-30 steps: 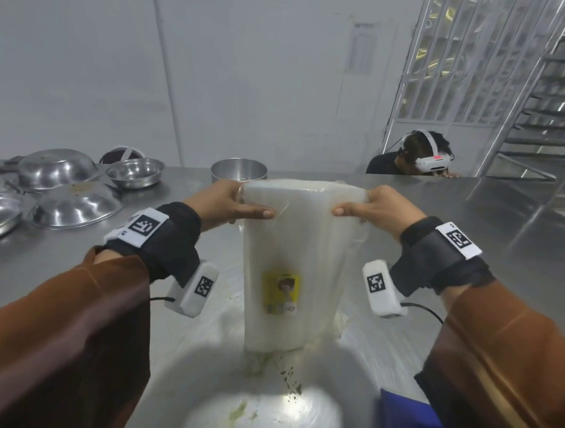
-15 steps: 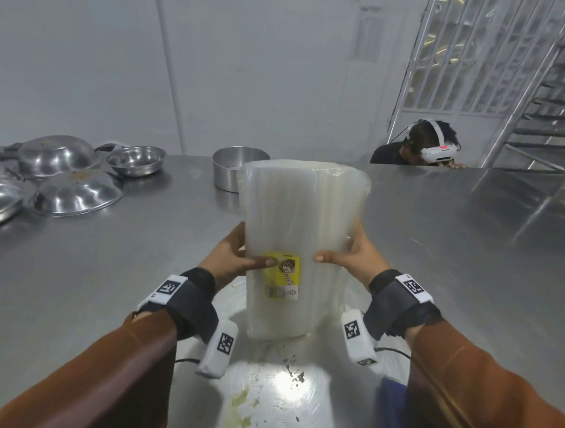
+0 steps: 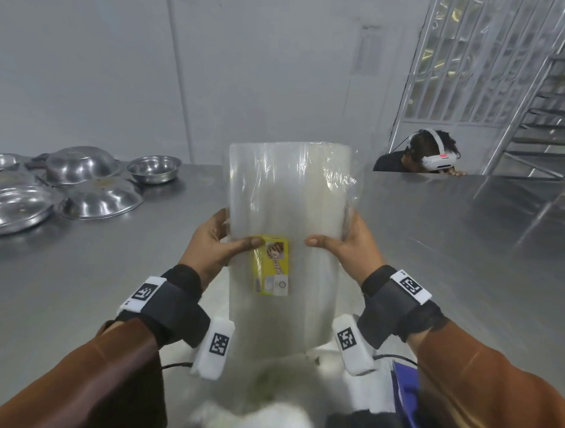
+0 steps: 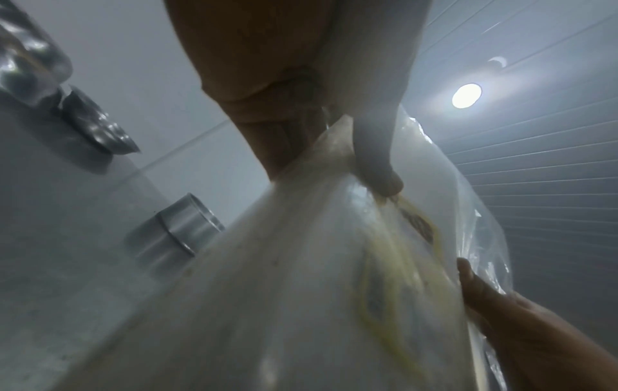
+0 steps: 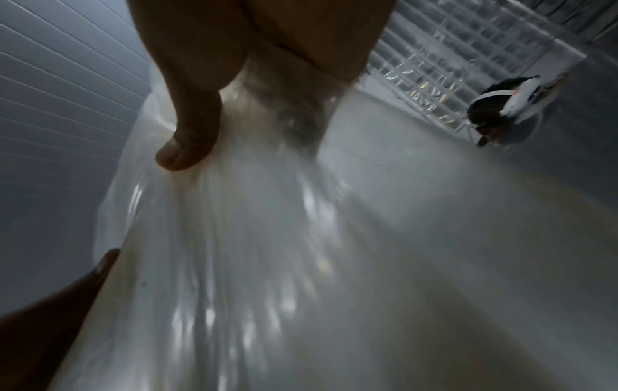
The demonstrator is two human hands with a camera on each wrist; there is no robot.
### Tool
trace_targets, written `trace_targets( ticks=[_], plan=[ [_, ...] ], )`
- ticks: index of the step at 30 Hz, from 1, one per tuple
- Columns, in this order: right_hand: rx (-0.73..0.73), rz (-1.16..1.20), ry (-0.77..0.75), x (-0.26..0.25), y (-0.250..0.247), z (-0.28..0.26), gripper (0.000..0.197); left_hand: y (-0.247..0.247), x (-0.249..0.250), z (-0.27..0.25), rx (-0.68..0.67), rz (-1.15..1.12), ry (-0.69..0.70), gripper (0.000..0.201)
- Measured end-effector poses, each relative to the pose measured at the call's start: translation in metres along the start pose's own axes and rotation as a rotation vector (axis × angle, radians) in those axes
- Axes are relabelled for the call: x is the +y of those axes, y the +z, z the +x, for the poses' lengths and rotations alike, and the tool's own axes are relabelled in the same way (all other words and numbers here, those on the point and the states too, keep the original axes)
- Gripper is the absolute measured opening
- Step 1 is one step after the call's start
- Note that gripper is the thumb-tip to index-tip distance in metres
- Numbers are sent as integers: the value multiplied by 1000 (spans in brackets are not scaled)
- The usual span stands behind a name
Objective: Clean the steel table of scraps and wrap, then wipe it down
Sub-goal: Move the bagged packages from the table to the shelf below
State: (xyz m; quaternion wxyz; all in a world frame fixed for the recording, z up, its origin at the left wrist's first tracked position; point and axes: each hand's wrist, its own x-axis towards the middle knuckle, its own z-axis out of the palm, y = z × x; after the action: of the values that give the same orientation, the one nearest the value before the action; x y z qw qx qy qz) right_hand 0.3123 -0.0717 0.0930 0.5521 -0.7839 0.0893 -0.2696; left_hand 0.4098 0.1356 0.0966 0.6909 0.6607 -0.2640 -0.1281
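Note:
A large translucent plastic wrap (image 3: pixel 287 220) with a yellow label (image 3: pixel 273 269) stands upright above the steel table (image 3: pixel 80 271), held between both hands. My left hand (image 3: pixel 221 240) pinches its left edge, thumb on the front by the label. On the opposite edge my right hand (image 3: pixel 341 240) pinches it the same way. The left wrist view shows the wrap (image 4: pixel 301 277) under my left thumb (image 4: pixel 378 169). In the right wrist view the wrap (image 5: pixel 240 238) sits under my right thumb (image 5: pixel 187 148). Pale smears and scraps (image 3: pixel 269 380) lie on the table below the wrap, blurred.
Several steel bowls and plates (image 3: pixel 93 188) sit at the table's far left. A round steel tin (image 4: pixel 177 232) stands behind the wrap. A blue cloth (image 3: pixel 406 394) lies at the near right. Another person with a white headset (image 3: pixel 433 155) is beyond the far edge. Metal stairs (image 3: pixel 541 104) rise at the right.
Both hands slid from the wrap's top corners down to its middle, near the label. The wrap now stands taller in front of me, lifted off the table.

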Motion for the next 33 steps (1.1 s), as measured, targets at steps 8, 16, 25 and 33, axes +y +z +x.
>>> trace_targets(
  ticks=[8, 16, 25, 33],
  plan=[
    [-65, 52, 20, -45, 52, -78, 81, -61, 30, -94, -28, 65, 46, 44],
    [-151, 61, 113, -69, 119, -182, 86, -124, 18, -211, -31, 93, -24, 45],
    [-177, -43, 226, -56, 188, -311, 98, -172, -34, -340, 32, 77, -158, 50],
    [-304, -82, 413, -29, 213, -408, 74, -187, -94, -436, 18, 6, -365, 62]
  ],
)
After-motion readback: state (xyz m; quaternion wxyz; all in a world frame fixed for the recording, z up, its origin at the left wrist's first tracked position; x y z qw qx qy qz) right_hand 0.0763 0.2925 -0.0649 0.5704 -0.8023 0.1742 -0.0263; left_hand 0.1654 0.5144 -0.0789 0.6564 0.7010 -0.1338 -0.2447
